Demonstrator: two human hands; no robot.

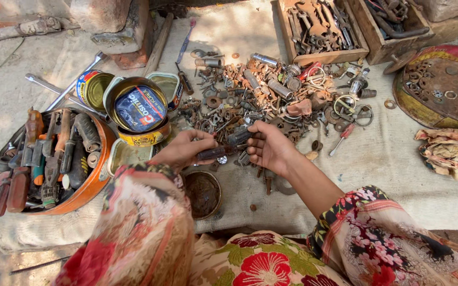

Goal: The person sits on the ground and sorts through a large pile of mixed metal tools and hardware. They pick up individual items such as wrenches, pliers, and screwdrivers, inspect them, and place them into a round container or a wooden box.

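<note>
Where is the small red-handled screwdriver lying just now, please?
In the head view, the red-handled screwdriver lies on the cloth, right of the right hand, below the metal rings.

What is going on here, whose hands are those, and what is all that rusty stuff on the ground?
The camera sits on a person's head and looks down, so you see their own two hands. The left hand and right hand together hold a dark metal rod. Before them on a cloth lies a heap of rusty nuts, washers and bolts. At the left is an orange bowl of tools, beside some round tins. At the top, wooden boxes hold spanners.
</note>
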